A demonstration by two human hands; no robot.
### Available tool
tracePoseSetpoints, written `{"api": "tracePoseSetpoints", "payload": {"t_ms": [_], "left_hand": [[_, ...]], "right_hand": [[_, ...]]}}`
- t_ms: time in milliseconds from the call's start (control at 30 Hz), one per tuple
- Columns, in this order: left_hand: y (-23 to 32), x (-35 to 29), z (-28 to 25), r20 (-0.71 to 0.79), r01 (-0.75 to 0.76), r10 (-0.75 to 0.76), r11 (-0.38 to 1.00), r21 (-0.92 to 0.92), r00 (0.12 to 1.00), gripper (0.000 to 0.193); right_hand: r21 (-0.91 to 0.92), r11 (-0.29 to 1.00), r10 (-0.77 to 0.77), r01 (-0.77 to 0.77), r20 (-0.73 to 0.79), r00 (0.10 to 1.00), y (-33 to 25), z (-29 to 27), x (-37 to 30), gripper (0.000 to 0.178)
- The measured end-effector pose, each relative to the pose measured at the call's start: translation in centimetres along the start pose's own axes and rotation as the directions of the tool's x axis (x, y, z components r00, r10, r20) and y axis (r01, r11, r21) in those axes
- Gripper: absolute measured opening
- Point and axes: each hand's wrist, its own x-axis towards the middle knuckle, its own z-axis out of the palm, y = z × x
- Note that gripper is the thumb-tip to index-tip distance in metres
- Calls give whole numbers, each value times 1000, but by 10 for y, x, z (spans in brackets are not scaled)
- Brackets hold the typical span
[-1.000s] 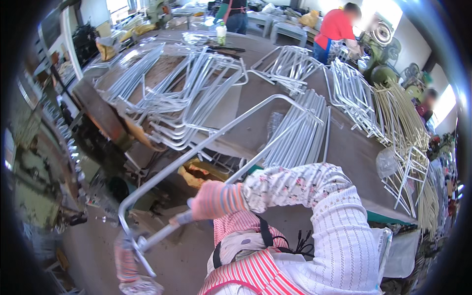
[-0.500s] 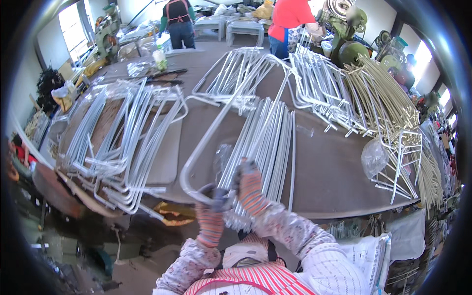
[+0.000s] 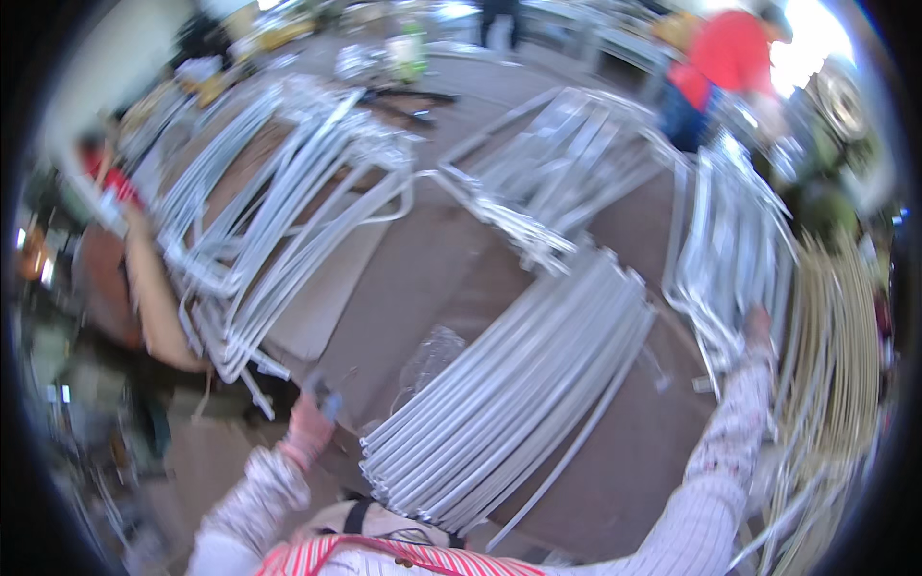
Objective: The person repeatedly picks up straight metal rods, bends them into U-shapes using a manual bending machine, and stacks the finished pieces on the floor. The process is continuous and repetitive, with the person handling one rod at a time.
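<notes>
My left hand [image 3: 312,422], in a pinkish work glove with grey fingertips, hangs near the table's front edge. Its fingers look apart, with nothing seen in them, though motion softens the outline. Far out to the right, my right hand [image 3: 758,336] reaches to the near end of a pile of bent silvery metal tubes [image 3: 725,240]. Its fingers are smeared, so their grip does not show. Between my arms lies a row of straight silvery tubes [image 3: 509,384], slanting away to the right.
More bent tube frames [image 3: 279,211] lie at left, and another pile [image 3: 567,144] at the back. Gold-coloured tubes [image 3: 831,355] lie at far right. Crumpled clear plastic [image 3: 432,355] lies beside the straight tubes. A person in red [image 3: 730,58] stands behind the right pile.
Both hands were together on a bent tube frame; they have let it go and moved apart, the right one far rightward. The view has turned, and the scene is blurred.
</notes>
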Motion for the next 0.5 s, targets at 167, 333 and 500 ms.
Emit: {"api": "tracePoseSetpoints", "payload": {"t_ms": [167, 333, 500], "left_hand": [[-8, 99, -44, -211, 94, 12, 871, 483, 977, 60], [-35, 200, -52, -394, 287, 87, 547, 787, 915, 61], [-16, 253, -70, -315, 313, -114, 634, 707, 942, 38]], "right_hand": [[576, 817, 179, -37, -192, 965, -19, -21, 15, 35], [378, 904, 84, 199, -613, 785, -108, -77, -97, 33], [550, 833, -115, 60, 67, 991, -264, -89, -365, 47]]}}
